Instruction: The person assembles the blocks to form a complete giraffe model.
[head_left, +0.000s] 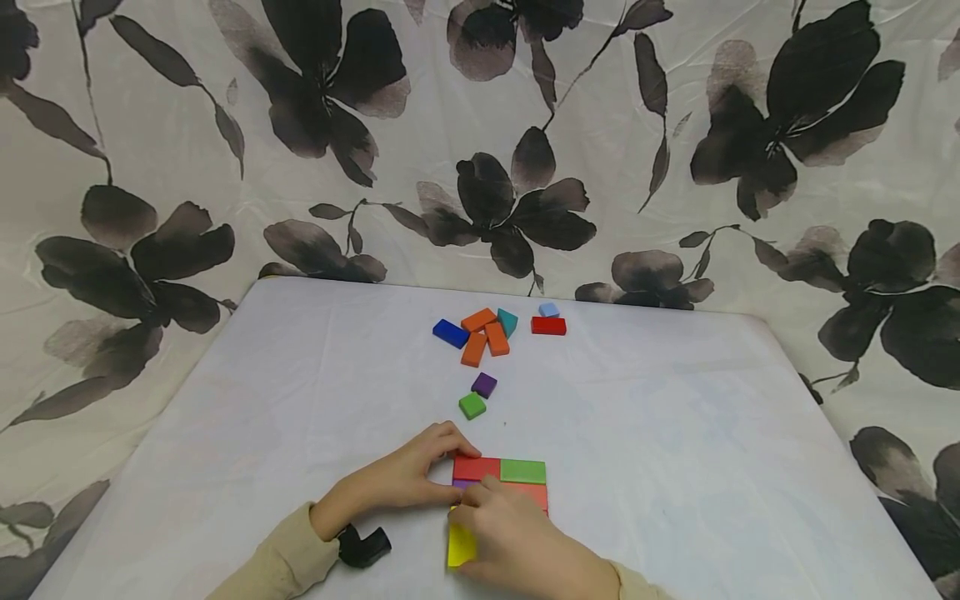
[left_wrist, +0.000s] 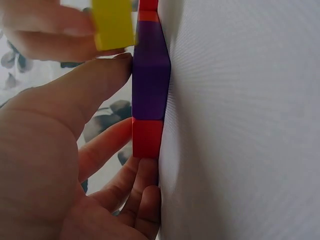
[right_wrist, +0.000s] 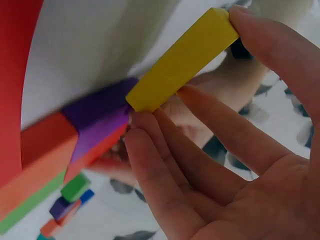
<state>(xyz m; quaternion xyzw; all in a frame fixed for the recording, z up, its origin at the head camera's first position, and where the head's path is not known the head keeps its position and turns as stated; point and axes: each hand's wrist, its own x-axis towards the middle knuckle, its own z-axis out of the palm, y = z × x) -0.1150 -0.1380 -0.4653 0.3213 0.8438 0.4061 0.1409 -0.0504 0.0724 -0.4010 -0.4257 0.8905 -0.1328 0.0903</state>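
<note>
My right hand [head_left: 517, 533] pinches a long yellow block [right_wrist: 182, 60] between thumb and fingertips. In the right wrist view one end of that block is beside a purple block [right_wrist: 100, 115]. Flat on the table, the purple block joins a red block [head_left: 477, 468], a green block [head_left: 522, 472] and an orange-red block [head_left: 532, 495] in a close-packed group. My left hand [head_left: 405, 471] holds the group's left far corner; in the left wrist view its thumb touches the purple block and its fingers press against the red block's end [left_wrist: 147, 139]. The right hand hides part of the group.
Loose blocks lie farther back: a green one [head_left: 472, 406], a purple one [head_left: 483, 384], a blue one [head_left: 451, 333], several orange ones [head_left: 478, 320], a teal triangle [head_left: 507, 322], a red one [head_left: 548, 326] and a light blue one [head_left: 549, 310]. Behind the white table [head_left: 675, 417] hangs floral cloth.
</note>
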